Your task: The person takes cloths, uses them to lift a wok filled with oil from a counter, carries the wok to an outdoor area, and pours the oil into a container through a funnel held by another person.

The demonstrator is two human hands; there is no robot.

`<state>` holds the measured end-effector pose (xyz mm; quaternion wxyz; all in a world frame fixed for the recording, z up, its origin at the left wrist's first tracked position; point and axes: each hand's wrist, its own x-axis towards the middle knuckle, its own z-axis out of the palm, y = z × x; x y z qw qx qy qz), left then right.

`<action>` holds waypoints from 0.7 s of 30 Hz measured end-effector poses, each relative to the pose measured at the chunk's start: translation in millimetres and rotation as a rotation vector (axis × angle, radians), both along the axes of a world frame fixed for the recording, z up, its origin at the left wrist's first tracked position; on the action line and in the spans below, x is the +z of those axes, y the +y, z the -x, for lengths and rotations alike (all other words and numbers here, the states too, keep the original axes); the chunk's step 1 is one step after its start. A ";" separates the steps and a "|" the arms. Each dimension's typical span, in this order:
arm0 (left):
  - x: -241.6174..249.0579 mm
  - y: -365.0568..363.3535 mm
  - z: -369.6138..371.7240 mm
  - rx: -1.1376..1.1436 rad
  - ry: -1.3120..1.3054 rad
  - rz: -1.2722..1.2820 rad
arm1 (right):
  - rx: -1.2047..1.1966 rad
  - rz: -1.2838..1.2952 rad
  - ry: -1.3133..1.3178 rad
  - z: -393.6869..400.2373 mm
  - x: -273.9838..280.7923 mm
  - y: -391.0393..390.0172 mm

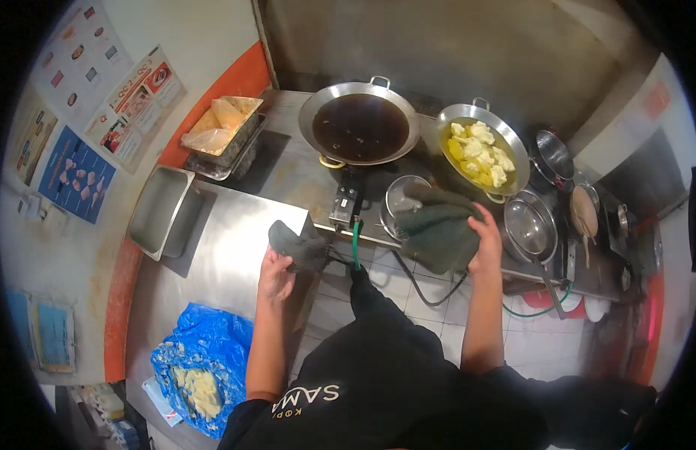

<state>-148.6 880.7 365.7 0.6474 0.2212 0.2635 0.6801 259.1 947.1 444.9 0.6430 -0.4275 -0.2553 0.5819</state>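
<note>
My left hand (274, 276) is closed on a dark grey cloth (301, 249) at the edge of the steel counter. In my right hand (486, 241) a larger dark green cloth (440, 234) hangs spread, its corner pinched by the fingers. Behind that cloth is a round metal strainer or pot (403, 193), partly covered. Beyond my hands stands a wide wok (310, 124) of dark brown liquid. To its right, a second wok (522, 154) holds yellow oil with pale, puffy pieces (477, 150) in it.
A blue plastic bag (205, 322) with pale dough (200, 391) lies on the steel counter (232, 225). Further back are a deep steel pan (157, 214) and a tray with plastic-wrapped food (222, 124). A green hose (356, 244) hangs by the burner control. Strainers (529, 229) and pans stand right.
</note>
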 end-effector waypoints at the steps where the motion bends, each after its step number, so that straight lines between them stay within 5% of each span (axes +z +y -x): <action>1: -2.2 12.2 0.6 -0.008 0.112 0.002 | 0.008 0.007 0.001 -0.3 4.9 19.4; 5: -10.3 62.5 -2.5 -0.038 0.387 0.255 | -0.035 -0.090 0.022 1.9 31.8 104.0; 8: -36.4 99.8 -8.6 0.151 1.171 0.253 | -0.096 -0.103 0.053 -3.5 36.7 177.9; 12: -54.8 157.7 -14.1 0.304 1.608 0.112 | -0.083 -0.134 0.085 -14.2 32.4 283.4; 15: -42.7 198.4 -11.8 0.212 1.668 0.377 | -0.218 -0.063 -0.012 -15.5 34.2 348.0; 17: -20.1 226.2 -3.0 0.220 1.474 0.440 | -0.199 -0.074 -0.030 -15.5 31.6 381.3; 19: -33.7 236.3 20.0 0.116 1.220 0.534 | -0.183 -0.105 -0.041 -12.7 31.1 408.2; 21: -26.4 245.3 29.1 -0.142 0.571 0.480 | -0.189 -0.127 0.032 -9.0 32.0 425.7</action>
